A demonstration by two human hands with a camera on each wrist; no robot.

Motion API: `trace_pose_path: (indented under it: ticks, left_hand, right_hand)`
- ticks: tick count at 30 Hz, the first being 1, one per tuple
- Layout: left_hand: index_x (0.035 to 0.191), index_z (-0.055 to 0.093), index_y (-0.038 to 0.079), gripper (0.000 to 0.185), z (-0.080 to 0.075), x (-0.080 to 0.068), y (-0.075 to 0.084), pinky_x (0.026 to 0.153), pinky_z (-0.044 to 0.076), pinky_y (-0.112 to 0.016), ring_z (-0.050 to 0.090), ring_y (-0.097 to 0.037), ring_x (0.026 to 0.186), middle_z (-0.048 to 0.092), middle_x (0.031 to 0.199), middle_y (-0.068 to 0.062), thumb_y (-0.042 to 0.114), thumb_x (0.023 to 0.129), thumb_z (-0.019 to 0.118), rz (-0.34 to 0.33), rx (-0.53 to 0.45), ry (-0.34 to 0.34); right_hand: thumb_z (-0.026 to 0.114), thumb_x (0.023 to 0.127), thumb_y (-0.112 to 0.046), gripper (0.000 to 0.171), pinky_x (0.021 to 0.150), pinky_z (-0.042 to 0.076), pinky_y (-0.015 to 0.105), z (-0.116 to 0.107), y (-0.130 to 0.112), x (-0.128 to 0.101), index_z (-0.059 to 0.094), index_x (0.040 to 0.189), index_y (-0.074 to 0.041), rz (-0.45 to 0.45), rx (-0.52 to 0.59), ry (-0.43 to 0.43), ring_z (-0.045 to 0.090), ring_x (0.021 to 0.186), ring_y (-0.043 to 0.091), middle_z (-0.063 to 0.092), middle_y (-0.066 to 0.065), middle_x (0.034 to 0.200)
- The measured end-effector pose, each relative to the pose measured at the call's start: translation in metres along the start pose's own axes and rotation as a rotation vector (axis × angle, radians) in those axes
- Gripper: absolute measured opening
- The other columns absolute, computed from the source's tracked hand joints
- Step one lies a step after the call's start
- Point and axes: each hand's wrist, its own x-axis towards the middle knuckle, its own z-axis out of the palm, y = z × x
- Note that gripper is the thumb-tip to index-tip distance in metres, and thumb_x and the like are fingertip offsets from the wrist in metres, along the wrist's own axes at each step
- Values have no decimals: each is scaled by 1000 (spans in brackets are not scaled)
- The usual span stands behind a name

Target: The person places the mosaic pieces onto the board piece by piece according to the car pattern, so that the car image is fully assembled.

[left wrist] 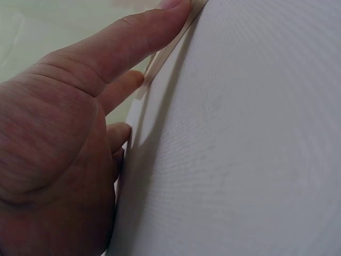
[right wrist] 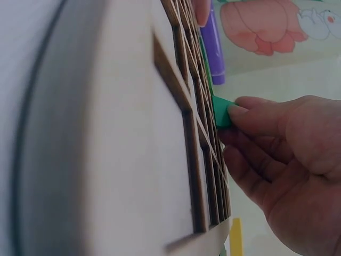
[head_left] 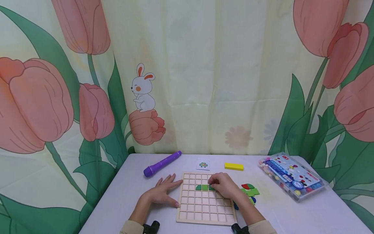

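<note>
A wooden grid board (head_left: 204, 223) lies on the table in front of me. My left hand (head_left: 160, 193) rests at its left side with fingers spread, the thumb and index finger touching the frame; the left wrist view shows the thumb (left wrist: 133, 42) along the board's edge. Between thumb and fingers, my right hand (right wrist: 298, 144) pinches a dark green piece (right wrist: 222, 112) at the grid. Left of that piece, in the same row, sit a light green square (head_left: 204, 187) and a dark green rounded piece (head_left: 198, 187). The right fingers partly cover the pinched piece in the head view.
Loose coloured pieces (head_left: 252, 192) lie right of the board, partly behind my right forearm. Beyond the board are a small pattern card (head_left: 203, 164), a yellow block (head_left: 233, 166) and a purple microphone-shaped stick (head_left: 162, 164). A clear plastic case (head_left: 293, 177) stands at the right.
</note>
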Motion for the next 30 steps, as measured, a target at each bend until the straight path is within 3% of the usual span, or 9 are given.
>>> trace_pose_path:
  ticks: [7,30]
  left_hand:
    - [161,41,33,104,0,0,0,128,-3,-67,3,-38,163,13,176,-14,61,72,87,-4,-1,-2]
    - [161,41,33,105,-1,-1,1,128,-4,-66,3,-38,163,13,176,-13,63,71,86,-7,1,-3]
  right_hand:
    - [75,91,0,16,75,53,25,0,-1,-1,79,101,-12,0,-28,6,58,83,13,72,-4,91]
    - [78,90,-7,22,67,46,25,-2,0,-6,79,112,-9,19,-74,-21,55,83,16,68,0,97]
